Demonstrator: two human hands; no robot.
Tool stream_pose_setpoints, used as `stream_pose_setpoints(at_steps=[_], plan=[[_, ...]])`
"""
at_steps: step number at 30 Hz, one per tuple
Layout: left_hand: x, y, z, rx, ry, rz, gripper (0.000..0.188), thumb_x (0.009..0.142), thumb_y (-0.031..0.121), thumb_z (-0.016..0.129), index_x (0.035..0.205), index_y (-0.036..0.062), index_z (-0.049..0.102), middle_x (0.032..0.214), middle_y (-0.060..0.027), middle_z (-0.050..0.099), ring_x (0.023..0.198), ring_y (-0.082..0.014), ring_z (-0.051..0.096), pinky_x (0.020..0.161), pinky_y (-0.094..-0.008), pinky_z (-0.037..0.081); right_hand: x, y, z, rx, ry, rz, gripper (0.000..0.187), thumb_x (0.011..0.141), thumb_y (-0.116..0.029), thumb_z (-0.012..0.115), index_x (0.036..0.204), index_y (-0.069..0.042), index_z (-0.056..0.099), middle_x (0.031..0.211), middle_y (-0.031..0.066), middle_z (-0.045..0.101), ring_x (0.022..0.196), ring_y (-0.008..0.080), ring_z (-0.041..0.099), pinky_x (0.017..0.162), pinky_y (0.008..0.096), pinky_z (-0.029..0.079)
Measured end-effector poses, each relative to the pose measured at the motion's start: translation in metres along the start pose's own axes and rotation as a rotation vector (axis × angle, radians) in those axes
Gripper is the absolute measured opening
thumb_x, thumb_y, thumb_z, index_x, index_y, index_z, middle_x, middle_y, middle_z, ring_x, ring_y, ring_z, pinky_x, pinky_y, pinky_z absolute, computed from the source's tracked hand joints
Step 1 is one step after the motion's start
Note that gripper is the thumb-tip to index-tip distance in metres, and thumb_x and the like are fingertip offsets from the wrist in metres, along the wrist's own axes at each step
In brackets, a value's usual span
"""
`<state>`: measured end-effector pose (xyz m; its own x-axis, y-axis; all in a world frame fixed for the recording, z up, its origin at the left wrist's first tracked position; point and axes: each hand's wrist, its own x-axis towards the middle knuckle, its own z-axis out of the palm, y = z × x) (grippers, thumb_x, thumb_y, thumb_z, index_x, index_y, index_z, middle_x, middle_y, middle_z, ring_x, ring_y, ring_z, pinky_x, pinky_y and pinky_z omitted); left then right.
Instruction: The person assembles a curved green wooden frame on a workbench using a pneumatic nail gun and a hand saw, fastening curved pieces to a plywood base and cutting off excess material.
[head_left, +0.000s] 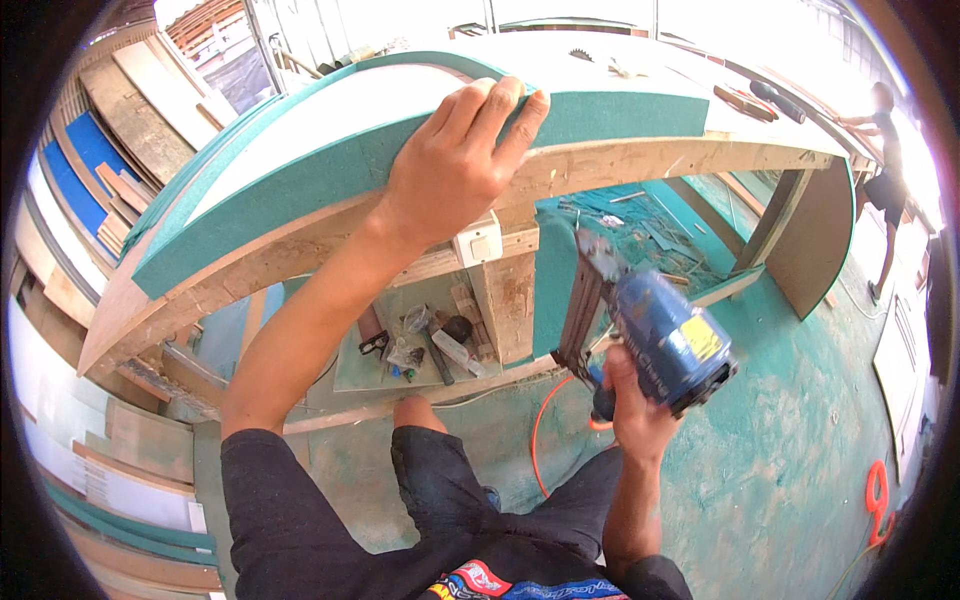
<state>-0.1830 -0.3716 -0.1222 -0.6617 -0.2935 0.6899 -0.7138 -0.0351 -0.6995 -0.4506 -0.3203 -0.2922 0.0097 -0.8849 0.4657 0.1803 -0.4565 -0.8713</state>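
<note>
My left hand [455, 165] reaches up to the workbench and curls its fingers over the top edge of a long green board [285, 190]. The board stands on edge along the front of the bench and belongs to a low frame with a white panel inside. Lower and to the right, my right hand [640, 405] is wrapped round the handle of a blue nail gun [665, 335]. The gun hangs in front of the bench, its nose pointing up and away, apart from the board. An orange air hose [535, 440] runs below it.
On the wooden workbench [600, 165] lie a circular saw blade [579, 53] and a dark-handled tool [778, 100]. A lower shelf [350, 375] carries small tools. Stacked boards [135, 465] fill the left side. Another person [886, 150] stands at the far right. Orange hose [877, 490] lies on the floor.
</note>
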Motion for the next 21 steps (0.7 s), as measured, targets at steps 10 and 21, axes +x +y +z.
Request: stream_pose_setpoints(at_steps=[10, 21], plan=[[0.002, 0.001, -0.002, -0.058, -0.026, -0.026, 0.062, 0.077, 0.02, 0.082, 0.135, 0.0034, 0.065, 0.122, -0.0123, 0.06, 0.109, -0.0275, 0.058, 0.096, -0.0374, 0.053, 0.055, -0.03, 0.057, -0.02, 0.094, -0.338, 0.029, 0.086, -0.003, 0.082, 0.111, 0.002, 0.069, 0.106, 0.0084, 0.073, 0.093, 0.0168, 0.068, 0.084, 0.033, 0.054], [0.004, 0.0, -0.006, -0.043, -0.025, -0.003, 0.053, 0.085, 0.019, 0.074, 0.133, 0.0, 0.065, 0.123, -0.0146, 0.062, 0.105, -0.026, 0.06, 0.094, -0.0354, 0.054, 0.065, -0.032, 0.069, -0.009, 0.081, -0.357, 0.034, 0.086, -0.005, 0.082, 0.114, 0.006, 0.067, 0.108, 0.0127, 0.074, 0.092, 0.0184, 0.071, 0.083, 0.0327, 0.056]])
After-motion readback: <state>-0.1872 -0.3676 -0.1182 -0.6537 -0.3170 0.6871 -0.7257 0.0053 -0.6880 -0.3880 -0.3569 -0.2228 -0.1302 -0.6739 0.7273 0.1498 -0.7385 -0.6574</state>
